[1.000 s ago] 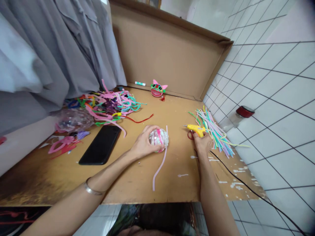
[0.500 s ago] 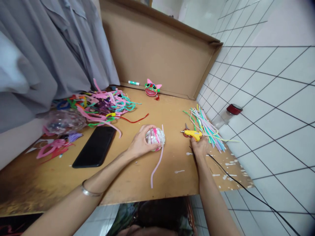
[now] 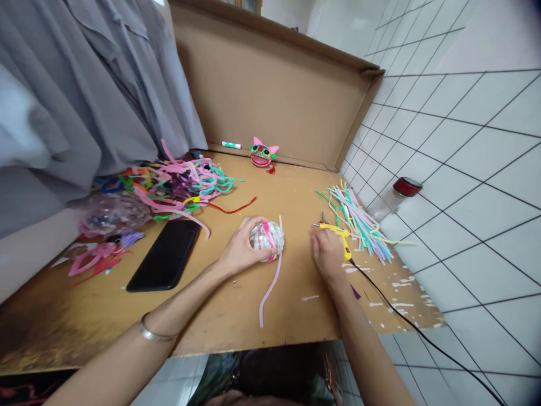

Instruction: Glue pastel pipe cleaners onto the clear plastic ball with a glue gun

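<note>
My left hand (image 3: 243, 248) is closed around a clear round ball (image 3: 266, 237) with a bright pink strip across it. A pale pink pipe cleaner (image 3: 270, 293) runs along the ball's right side, its long tail lying down toward the table's front edge. My right hand (image 3: 326, 251) is just left of the yellow glue gun (image 3: 347, 249), its fingers curled together and nothing visible in them. The glue gun lies on the table, partly hidden behind that hand, with its black cord trailing to the lower right. A pair of scissors (image 3: 323, 216) shows only in part beyond its nozzle.
Loose pipe cleaners (image 3: 366, 225) lie by the tiled wall, near a red-lidded jar (image 3: 399, 194). A black phone (image 3: 164, 256) and a tangled pile of coloured pipe cleaners (image 3: 186, 183) are at left. A pink-eared cat-like face (image 3: 261, 153) and a marker (image 3: 231, 145) sit before the cardboard panel (image 3: 270, 84).
My right hand has let go of the glue gun and moved left, leaving it on the table. My left hand keeps its hold on the ball in the same place.
</note>
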Action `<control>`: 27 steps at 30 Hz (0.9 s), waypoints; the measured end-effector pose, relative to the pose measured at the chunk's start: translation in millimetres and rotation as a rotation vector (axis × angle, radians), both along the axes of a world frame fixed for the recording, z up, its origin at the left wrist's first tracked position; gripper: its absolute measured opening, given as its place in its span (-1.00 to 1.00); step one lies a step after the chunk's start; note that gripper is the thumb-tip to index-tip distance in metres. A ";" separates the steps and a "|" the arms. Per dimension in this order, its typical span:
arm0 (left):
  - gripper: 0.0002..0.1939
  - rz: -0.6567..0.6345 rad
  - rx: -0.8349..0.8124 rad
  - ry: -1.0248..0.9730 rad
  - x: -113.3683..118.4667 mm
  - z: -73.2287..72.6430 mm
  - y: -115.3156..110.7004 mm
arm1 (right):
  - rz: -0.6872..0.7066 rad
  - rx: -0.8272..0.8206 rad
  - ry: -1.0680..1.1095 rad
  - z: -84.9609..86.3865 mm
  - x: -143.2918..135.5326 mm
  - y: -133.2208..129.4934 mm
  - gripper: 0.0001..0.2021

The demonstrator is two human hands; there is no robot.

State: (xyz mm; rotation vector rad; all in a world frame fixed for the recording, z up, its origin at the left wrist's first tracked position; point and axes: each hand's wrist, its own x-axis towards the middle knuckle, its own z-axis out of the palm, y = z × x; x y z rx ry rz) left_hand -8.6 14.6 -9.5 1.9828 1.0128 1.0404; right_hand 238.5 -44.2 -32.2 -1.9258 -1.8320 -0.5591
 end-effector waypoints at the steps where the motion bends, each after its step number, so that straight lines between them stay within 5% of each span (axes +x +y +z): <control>1: -0.39 0.001 -0.004 -0.001 0.3 -0.4 0.8 | 0.116 -0.063 -0.060 -0.6 -6.7 3.9 -0.70; 4: -0.37 0.007 -0.010 -0.011 0.6 1.2 5.4 | 0.312 -0.220 -0.205 -1.7 -26.6 18.6 -0.67; 8: -0.37 0.041 -0.001 -0.027 1.0 13.3 16.5 | 0.394 -0.330 -0.298 -0.7 -42.2 33.2 -0.73; 15: -0.34 0.044 0.028 -0.033 25.1 29.4 31.0 | 0.571 -0.457 -0.422 11.2 -41.0 17.4 -0.82; 23: -0.33 0.049 -0.035 -0.056 43.5 17.9 31.2 | 0.638 -0.349 -0.336 8.5 -33.4 2.8 -0.79; 27: -0.35 0.066 -0.095 -0.051 36.9 11.9 32.6 | 0.663 -0.187 0.003 9.6 -20.7 1.3 -0.82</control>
